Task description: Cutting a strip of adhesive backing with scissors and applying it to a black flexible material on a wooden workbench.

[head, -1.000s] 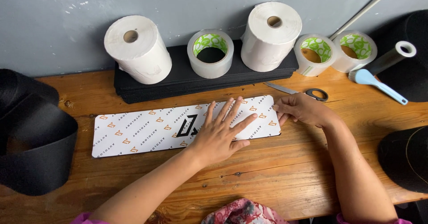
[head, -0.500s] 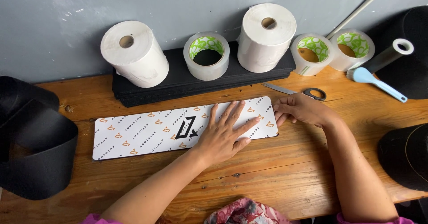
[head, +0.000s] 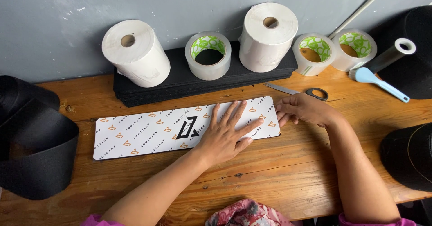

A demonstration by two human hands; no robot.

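A long white printed sheet with small orange marks and a black emblem (head: 148, 131) lies flat on the wooden table (head: 288, 176). My left hand (head: 227, 133) rests palm down on its right half, fingers spread. My right hand (head: 303, 110) touches the sheet's right end, with fingertips at its edge. Neither hand lifts anything.
Behind the sheet a stack of black pads (head: 180, 79) carries two white paper rolls (head: 135, 52) (head: 267, 37) and a clear tape roll (head: 208, 55). Two more tape rolls (head: 315, 52), scissors (head: 301, 92) and a blue-handled tool (head: 378, 82) lie at the right. Black fabric rolls (head: 31, 149) flank both sides.
Both hands stay on the sheet; the left hand's fingers have shifted slightly. The view has moved a little.
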